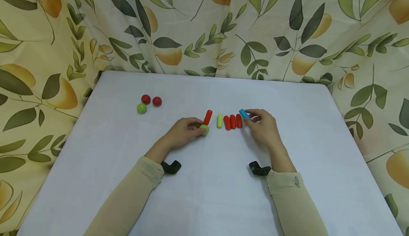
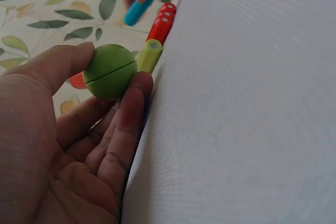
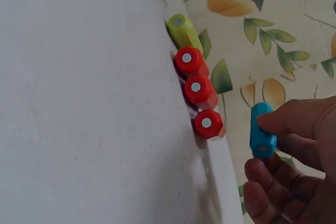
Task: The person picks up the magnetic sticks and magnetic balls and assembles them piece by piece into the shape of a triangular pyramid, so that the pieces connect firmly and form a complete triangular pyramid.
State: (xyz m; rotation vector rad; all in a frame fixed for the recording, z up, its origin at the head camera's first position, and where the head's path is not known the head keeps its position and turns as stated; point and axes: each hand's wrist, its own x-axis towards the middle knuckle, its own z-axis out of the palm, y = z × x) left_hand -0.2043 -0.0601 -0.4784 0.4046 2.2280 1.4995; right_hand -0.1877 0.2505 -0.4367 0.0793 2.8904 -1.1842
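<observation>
Between thumb and fingers, my left hand [image 1: 183, 131] holds a green ball [image 2: 110, 72] with a seam around it. A red stick [image 1: 208, 117] stands out from the far side of that ball, mostly hidden in the left wrist view. My right hand [image 1: 264, 127] pinches a short blue stick [image 3: 262, 129], held tilted above the table. Between the hands, a lime-green stick [image 1: 219, 121] and three red sticks [image 3: 197, 90] lie side by side in a row. Small grey discs show at their near ends.
Two red balls [image 1: 157, 101] and another green ball [image 1: 142, 108] sit together at the back left of the white-covered table [image 1: 217, 193]. A leaf-and-fruit patterned curtain [image 1: 204, 26] hangs behind the table's far edge. Dark wrist devices [image 1: 171, 167] show at both cuffs.
</observation>
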